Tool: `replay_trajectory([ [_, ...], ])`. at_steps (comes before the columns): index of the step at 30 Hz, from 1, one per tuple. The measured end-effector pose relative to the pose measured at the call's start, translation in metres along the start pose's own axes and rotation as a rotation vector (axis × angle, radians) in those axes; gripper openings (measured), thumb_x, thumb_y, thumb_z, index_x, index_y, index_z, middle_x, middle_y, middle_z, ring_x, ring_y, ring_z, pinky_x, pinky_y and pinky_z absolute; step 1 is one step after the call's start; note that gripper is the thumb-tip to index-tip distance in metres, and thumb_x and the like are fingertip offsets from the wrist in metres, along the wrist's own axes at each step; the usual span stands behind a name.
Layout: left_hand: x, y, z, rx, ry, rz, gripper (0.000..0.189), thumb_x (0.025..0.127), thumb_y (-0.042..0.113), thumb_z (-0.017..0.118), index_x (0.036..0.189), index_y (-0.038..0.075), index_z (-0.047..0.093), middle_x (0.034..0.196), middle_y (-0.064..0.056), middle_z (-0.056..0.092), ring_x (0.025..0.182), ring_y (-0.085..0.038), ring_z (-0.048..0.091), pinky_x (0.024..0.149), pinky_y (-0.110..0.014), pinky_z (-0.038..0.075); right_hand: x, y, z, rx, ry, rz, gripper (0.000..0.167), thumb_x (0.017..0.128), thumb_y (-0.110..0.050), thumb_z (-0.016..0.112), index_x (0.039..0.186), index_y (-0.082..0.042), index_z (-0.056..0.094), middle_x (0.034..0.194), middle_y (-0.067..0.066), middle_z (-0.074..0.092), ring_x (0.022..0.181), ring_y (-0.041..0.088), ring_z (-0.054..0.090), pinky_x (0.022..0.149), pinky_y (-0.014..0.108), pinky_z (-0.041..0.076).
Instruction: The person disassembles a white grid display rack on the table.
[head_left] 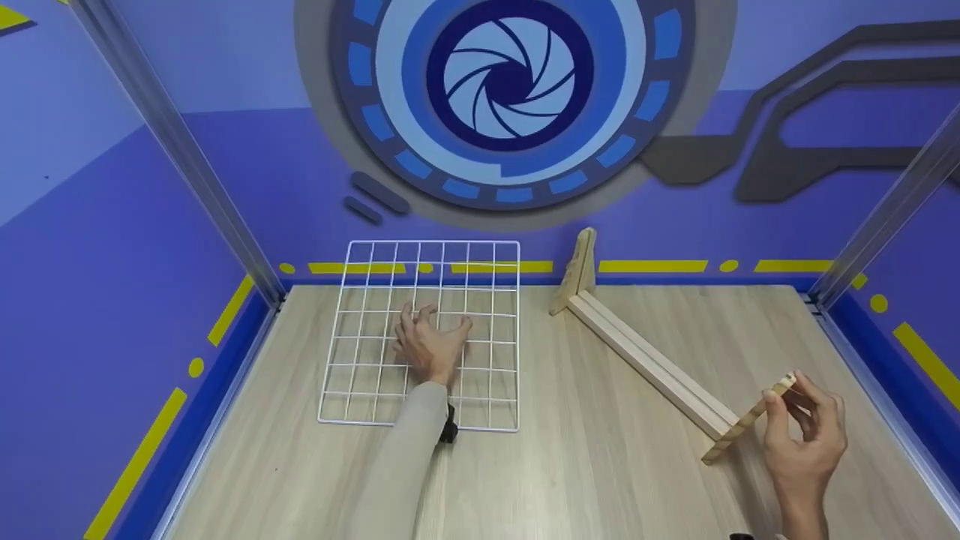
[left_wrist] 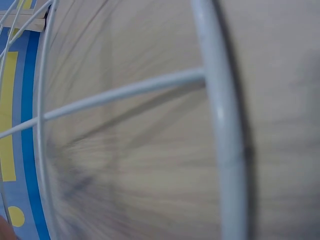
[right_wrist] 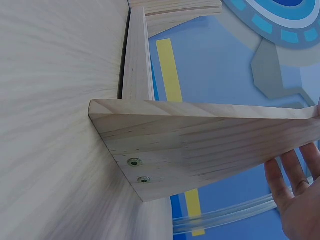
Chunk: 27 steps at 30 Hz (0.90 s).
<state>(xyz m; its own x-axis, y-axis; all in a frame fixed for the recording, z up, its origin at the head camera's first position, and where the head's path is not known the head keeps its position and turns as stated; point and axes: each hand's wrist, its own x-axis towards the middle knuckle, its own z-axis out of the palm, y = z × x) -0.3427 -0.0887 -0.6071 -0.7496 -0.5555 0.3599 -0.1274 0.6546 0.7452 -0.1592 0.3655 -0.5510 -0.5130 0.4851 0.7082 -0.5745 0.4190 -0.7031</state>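
Observation:
A white wire grid panel (head_left: 491, 352) stands on the left side, its upper edge raised in front of the wall and its lower edge close to the tabletop. My left hand (head_left: 433, 346) grips it near the middle, fingers curled at the bars. In the left wrist view, the panel's thick edge bar (left_wrist: 220, 120) shows large, with only a sliver of hand. To the right is a wooden stand (head_left: 652, 364), a long grooved beam between two end pieces. My right hand (head_left: 810, 427) pinches the tip of the near end piece (right_wrist: 165, 145), which bears two metal bolts.
Beneath everything lies a light wood-grain tabletop (head_left: 570, 465). A blue printed wall (head_left: 247, 187) closes off the back, and metal posts (head_left: 187, 165) rise at the rear corners. The stand's far end piece (head_left: 581, 270) is close to the back wall.

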Motion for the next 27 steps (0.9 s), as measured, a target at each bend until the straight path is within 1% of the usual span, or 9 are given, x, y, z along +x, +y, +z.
replay_trajectory([
  [5, -0.0020, -0.0009, -0.0011, 0.002, -0.046, -0.025, 0.068, 0.066, 0.053, 0.097, 0.121, 0.019, 0.076, 0.159, -0.009, 0.051, 0.142, -0.035, 0.047, 0.108, -0.059, 0.036, 0.0002, -0.0009, -0.0001, 0.001, 0.000, -0.003, 0.043, 0.087, 0.022, 0.068, 0.130, 0.020, 0.062, 0.115, -0.006, 0.063, 0.107, 0.006, 0.068, 0.096, 0.015, 0.055],
  [8, -0.0032, -0.0011, -0.0018, 0.018, -0.066, -0.031, 0.069, 0.067, 0.054, 0.096, 0.122, 0.019, 0.076, 0.160, -0.009, 0.050, 0.142, -0.035, 0.048, 0.108, -0.059, 0.036, 0.0001, -0.0018, 0.0002, 0.006, 0.001, -0.003, 0.043, 0.087, 0.022, 0.067, 0.130, 0.020, 0.062, 0.115, -0.006, 0.063, 0.107, 0.006, 0.068, 0.096, 0.015, 0.055],
  [16, -0.0044, -0.0018, -0.0022, 0.072, -0.095, -0.040, 0.070, 0.069, 0.060, 0.092, 0.123, 0.019, 0.076, 0.160, -0.009, 0.050, 0.144, -0.035, 0.047, 0.109, -0.061, 0.036, -0.0002, -0.0015, 0.0002, 0.003, -0.001, 0.002, 0.043, 0.087, 0.022, 0.067, 0.130, 0.020, 0.062, 0.115, -0.006, 0.063, 0.107, 0.007, 0.068, 0.095, 0.015, 0.055],
  [20, -0.0045, -0.0019, -0.0018, 0.087, -0.095, -0.047, 0.070, 0.069, 0.061, 0.092, 0.123, 0.019, 0.076, 0.160, -0.008, 0.050, 0.144, -0.036, 0.047, 0.108, -0.062, 0.037, -0.0002, -0.0010, 0.0007, 0.010, -0.001, 0.002, 0.043, 0.087, 0.022, 0.067, 0.130, 0.020, 0.062, 0.114, -0.006, 0.063, 0.106, 0.007, 0.068, 0.095, 0.015, 0.055],
  [25, -0.0066, -0.0017, -0.0019, 0.071, -0.101, -0.060, 0.068, 0.069, 0.056, 0.094, 0.123, 0.019, 0.076, 0.159, -0.010, 0.051, 0.142, -0.038, 0.047, 0.108, -0.064, 0.036, -0.0004, 0.0003, 0.0004, 0.034, 0.002, -0.001, 0.043, 0.086, 0.022, 0.068, 0.129, 0.021, 0.061, 0.115, -0.005, 0.063, 0.105, 0.008, 0.068, 0.094, 0.015, 0.055],
  [27, -0.0074, -0.0032, -0.0014, 0.069, -0.105, -0.059, 0.068, 0.069, 0.055, 0.094, 0.123, 0.018, 0.076, 0.158, -0.010, 0.051, 0.142, -0.039, 0.047, 0.108, -0.064, 0.035, -0.0009, 0.0015, -0.0001, 0.026, 0.002, 0.004, 0.043, 0.087, 0.021, 0.068, 0.129, 0.021, 0.062, 0.115, -0.005, 0.063, 0.105, 0.008, 0.068, 0.094, 0.015, 0.055],
])
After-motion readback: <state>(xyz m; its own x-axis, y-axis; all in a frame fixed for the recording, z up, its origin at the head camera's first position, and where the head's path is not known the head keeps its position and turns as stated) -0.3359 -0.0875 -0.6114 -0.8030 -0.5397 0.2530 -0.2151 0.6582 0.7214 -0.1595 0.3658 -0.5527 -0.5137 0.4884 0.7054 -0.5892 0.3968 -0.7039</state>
